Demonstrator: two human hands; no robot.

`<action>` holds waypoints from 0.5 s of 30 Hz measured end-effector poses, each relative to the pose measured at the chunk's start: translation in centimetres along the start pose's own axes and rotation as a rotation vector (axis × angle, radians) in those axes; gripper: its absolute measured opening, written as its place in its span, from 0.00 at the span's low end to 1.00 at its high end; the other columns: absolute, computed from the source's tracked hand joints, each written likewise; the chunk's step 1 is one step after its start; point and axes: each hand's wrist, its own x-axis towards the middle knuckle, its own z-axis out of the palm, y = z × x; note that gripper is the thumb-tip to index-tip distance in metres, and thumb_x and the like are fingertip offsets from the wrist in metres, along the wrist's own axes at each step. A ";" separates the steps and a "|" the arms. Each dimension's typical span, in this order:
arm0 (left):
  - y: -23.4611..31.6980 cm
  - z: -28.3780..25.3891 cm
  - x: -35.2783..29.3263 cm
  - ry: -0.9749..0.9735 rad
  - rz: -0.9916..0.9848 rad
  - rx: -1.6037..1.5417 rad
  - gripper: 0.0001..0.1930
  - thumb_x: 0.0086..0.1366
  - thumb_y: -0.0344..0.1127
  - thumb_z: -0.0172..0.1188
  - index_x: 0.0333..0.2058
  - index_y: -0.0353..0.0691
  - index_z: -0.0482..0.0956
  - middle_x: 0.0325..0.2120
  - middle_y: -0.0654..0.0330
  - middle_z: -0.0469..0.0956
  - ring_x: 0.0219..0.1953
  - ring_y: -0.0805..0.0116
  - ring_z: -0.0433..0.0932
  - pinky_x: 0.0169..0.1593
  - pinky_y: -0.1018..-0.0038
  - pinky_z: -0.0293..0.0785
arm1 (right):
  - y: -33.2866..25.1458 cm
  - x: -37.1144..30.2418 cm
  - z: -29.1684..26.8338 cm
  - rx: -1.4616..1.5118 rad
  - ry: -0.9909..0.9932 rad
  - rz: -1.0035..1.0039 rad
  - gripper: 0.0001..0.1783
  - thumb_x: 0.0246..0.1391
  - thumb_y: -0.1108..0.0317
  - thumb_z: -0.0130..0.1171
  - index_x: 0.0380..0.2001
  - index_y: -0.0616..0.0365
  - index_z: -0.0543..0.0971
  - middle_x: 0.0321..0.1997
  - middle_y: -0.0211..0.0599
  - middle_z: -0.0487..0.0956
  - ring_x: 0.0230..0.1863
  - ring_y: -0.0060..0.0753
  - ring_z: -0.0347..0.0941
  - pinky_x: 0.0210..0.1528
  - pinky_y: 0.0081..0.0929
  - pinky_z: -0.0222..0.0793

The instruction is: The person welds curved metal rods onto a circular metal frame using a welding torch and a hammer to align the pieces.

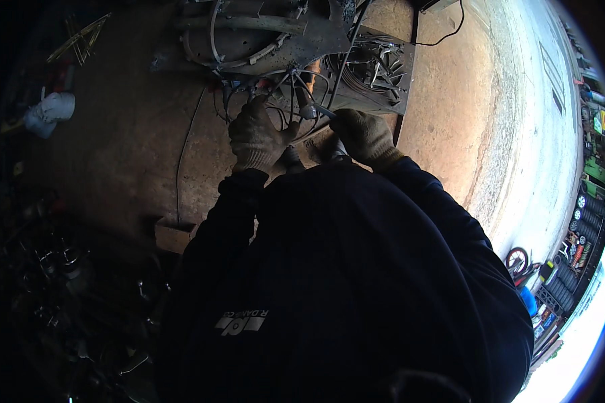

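My left hand (257, 139), in a pale knitted work glove, is beside several bent dark rods or wires (286, 94). Its thumb and forefinger are spread apart; the other fingers are partly hidden. My right hand (366, 138), gloved the same way, is closed around a slim grey bar-like tool (324, 111). The tool points up and left toward a rounded grey piece (307, 111), and I cannot tell whether the two are joined. Just beyond stands an orange cylindrical part (311, 76). Above both hands is a large dark metal assembly (262, 40) with curved bars.
A low metal table (395, 94) on the right carries a heap of metal pieces (376, 64). On the brown floor (134, 127) run a thin cable (184, 148) and, nearby, a cardboard box (173, 235). Dark metal parts (67, 269) crowd the lower left; yellowish rods (81, 39) lie far left.
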 end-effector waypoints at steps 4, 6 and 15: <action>0.8 -0.5 0.7 -0.060 -0.103 0.019 0.43 0.49 0.63 0.73 0.55 0.38 0.72 0.43 0.49 0.78 0.47 0.53 0.81 0.50 0.59 0.79 | 0.0 -0.2 0.2 -0.018 0.014 -0.009 0.13 0.57 0.56 0.61 0.40 0.50 0.77 0.34 0.41 0.81 0.38 0.51 0.81 0.37 0.45 0.74; 0.3 0.3 0.8 -0.022 -0.069 -0.020 0.43 0.49 0.63 0.73 0.55 0.37 0.72 0.43 0.49 0.78 0.47 0.53 0.81 0.50 0.58 0.79 | -0.3 -0.4 -0.1 -0.028 0.032 -0.039 0.13 0.56 0.56 0.62 0.39 0.50 0.77 0.34 0.42 0.81 0.39 0.51 0.81 0.38 0.45 0.74; -1.6 3.4 1.0 0.201 0.101 -0.120 0.43 0.47 0.61 0.74 0.52 0.33 0.73 0.38 0.49 0.78 0.41 0.52 0.81 0.46 0.58 0.79 | 0.2 -0.3 -0.1 0.039 0.084 -0.043 0.14 0.55 0.58 0.62 0.42 0.50 0.77 0.35 0.41 0.82 0.38 0.51 0.81 0.37 0.44 0.75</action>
